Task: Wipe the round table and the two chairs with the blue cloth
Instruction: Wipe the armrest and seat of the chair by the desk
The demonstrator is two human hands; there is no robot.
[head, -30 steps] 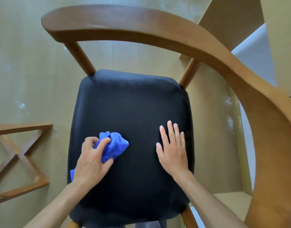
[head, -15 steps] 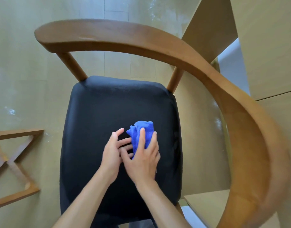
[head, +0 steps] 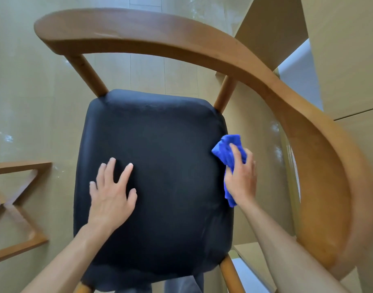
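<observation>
- Right hand (head: 241, 178) grasps the cloth (head: 228, 152), fingers curled over the bunched fabric, which it presses against the right edge of the seat (head: 160, 166). Judged purpose: wiping the seat's side margin, where the padding rolls over.
- The cloth is wadded, not spread flat; a tail hangs below the palm, beside the seat edge. A wad suits pressure on a narrow edge, in my judgement.
- Left hand (head: 112, 193) lies flat on the left half of the seat, fingers straight and spread, holding nothing. Likely it steadies the chair (head: 308, 127) or props the person leaning over it.
- The chair stands upright; its curved wooden back rail arcs around the far and right sides, well above the seat. The right hand works in the gap between seat and rail.
- A wooden X-shaped frame (head: 16, 206) shows at the left edge, apart from the chair. Whether it belongs to the table cannot be told.
- The round table top and the second chair are not identifiable in view.
- Markings: no brand, label or legible writing seen on cloth, seat or woodwork.
</observation>
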